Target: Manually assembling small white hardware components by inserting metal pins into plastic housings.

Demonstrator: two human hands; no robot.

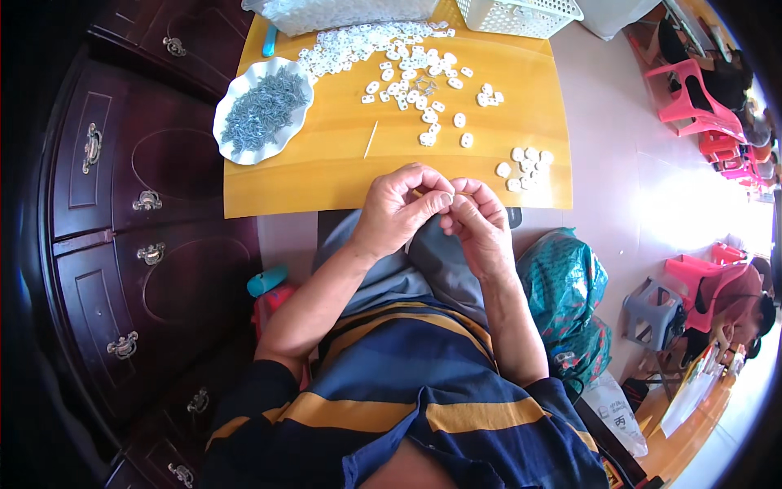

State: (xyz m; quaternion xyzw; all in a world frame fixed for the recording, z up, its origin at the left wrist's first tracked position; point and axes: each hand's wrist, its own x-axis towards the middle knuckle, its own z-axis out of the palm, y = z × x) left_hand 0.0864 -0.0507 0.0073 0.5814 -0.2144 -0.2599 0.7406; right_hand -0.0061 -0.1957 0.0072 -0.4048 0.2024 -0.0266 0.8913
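My left hand (402, 209) and my right hand (482, 231) meet just off the near edge of the wooden table (326, 175). Thumbs and fingers of both are pinched together around something tiny, mostly hidden by the fingertips. Beyond them lie scattered small white plastic pieces (459, 121), some showing two holes. A separate cluster of white pieces (528, 169) sits at the near right corner. To the left, a white scalloped dish (304, 114) holds a heap of small metal screws or pins (261, 112). One thin pale stick (371, 139) lies between the dish and the pieces.
At the table's far edge stand a clear plastic tub (342, 15) and a white perforated basket (521, 18). Dark wooden cabinets (171, 163) line the left. A green bag (560, 277) rests on the floor at my right. Farther right are pink stools (696, 102) and other people.
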